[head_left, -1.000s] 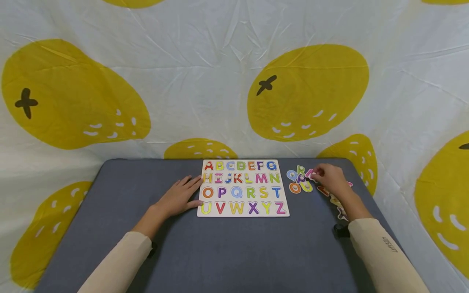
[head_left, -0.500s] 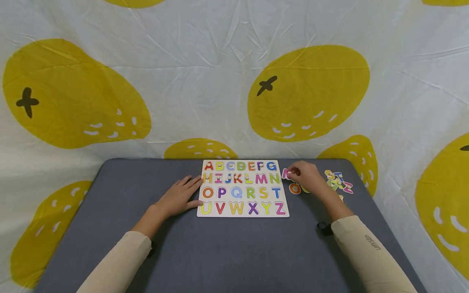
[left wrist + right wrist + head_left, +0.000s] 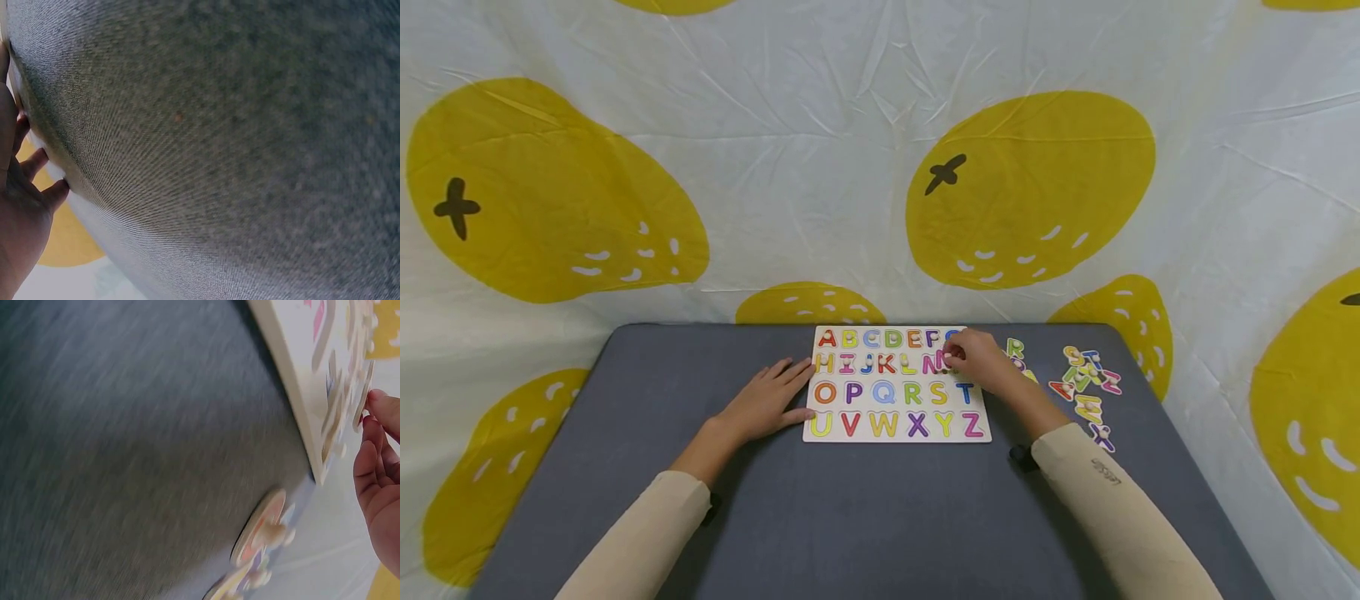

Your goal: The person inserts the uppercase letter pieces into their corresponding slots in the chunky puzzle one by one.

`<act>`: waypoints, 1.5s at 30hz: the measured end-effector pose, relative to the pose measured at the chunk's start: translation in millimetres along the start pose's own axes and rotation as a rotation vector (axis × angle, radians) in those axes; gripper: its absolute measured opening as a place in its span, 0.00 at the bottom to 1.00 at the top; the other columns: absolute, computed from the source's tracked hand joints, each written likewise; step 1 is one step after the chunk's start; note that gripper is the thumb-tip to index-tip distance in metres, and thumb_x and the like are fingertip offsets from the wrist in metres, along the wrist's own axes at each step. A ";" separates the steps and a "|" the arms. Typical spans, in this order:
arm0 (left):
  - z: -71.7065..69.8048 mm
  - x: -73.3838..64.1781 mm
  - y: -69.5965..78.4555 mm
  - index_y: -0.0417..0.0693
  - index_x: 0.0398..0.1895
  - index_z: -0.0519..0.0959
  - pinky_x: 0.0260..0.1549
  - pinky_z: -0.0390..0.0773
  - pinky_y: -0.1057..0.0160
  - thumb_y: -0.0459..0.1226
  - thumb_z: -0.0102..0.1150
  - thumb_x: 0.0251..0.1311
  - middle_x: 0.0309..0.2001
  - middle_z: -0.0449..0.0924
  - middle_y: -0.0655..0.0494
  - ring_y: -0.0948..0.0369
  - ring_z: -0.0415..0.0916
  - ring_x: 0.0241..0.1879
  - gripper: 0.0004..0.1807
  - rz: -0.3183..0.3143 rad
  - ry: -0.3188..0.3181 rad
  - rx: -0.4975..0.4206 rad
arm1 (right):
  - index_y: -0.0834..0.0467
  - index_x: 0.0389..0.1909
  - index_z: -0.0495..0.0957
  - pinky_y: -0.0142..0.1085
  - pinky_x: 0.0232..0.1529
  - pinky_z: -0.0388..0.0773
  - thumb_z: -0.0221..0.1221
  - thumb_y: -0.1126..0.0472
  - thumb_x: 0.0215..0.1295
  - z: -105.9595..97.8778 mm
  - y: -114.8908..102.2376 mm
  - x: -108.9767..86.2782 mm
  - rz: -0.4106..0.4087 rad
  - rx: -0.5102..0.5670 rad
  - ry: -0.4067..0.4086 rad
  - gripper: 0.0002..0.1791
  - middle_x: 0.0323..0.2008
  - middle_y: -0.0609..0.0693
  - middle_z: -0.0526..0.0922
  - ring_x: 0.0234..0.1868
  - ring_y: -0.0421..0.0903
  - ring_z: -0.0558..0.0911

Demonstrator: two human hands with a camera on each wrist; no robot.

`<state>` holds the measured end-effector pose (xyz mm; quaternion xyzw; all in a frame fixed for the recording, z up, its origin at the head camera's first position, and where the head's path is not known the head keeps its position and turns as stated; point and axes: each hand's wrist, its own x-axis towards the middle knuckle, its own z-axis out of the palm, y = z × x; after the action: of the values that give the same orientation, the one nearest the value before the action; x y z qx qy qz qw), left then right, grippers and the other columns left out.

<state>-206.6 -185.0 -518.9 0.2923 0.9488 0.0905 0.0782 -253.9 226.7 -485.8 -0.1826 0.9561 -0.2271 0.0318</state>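
My right hand (image 3: 983, 361) pinches a pink letter M puzzle piece (image 3: 940, 360) by its knob. The piece is over the right part of the wooden alphabet board (image 3: 857, 439), overlapping the printed M in the second row. In the right wrist view the M piece (image 3: 364, 397) shows edge-on, between thumb and fingertips, just above the board (image 3: 287, 369). Knobbed pieces sit in the top row and from H to L. My left hand (image 3: 765, 402) rests at the board's left edge, fingers extended, thumb touching near the U.
Right of the board lie loose letters, among them an R piece (image 3: 1015, 347), partly behind the right forearm. Farther right is a pile with a W piece (image 3: 1088, 408) and an X piece (image 3: 1101, 436). A round orange-faced piece (image 3: 262, 528) lies near the board's edge.
The right hand has picked the pink M piece from the loose letters and carried it left, onto the board's second row. The left hand has stayed put.
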 end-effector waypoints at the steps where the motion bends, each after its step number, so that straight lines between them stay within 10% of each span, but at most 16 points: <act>1: 0.2 0.3 -0.2 0.51 0.84 0.54 0.74 0.57 0.33 0.64 0.56 0.68 0.82 0.56 0.51 0.42 0.51 0.81 0.49 0.002 0.001 0.000 | 0.60 0.38 0.87 0.41 0.41 0.80 0.67 0.63 0.69 2.8 -1.7 2.2 -0.009 -0.012 -0.004 0.04 0.34 0.52 0.83 0.36 0.46 0.79; 32: 1.7 0.8 -2.5 0.51 0.83 0.55 0.73 0.59 0.34 0.64 0.57 0.68 0.82 0.56 0.51 0.42 0.53 0.80 0.49 0.006 0.021 0.000 | 0.58 0.41 0.84 0.39 0.41 0.77 0.63 0.59 0.73 23.6 -18.0 15.5 0.081 -0.085 -0.094 0.06 0.37 0.53 0.80 0.38 0.47 0.76; 45: 0.1 -0.7 0.3 0.50 0.83 0.56 0.73 0.58 0.33 0.63 0.58 0.67 0.82 0.57 0.50 0.42 0.53 0.80 0.49 0.000 0.025 -0.005 | 0.61 0.47 0.85 0.42 0.41 0.77 0.66 0.60 0.70 -11.4 9.6 -20.7 0.058 0.042 0.035 0.11 0.38 0.53 0.83 0.37 0.47 0.78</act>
<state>-205.9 -185.1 -518.9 0.2909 0.9495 0.0967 0.0672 -239.5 247.0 -480.4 -0.1503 0.9563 -0.2495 0.0252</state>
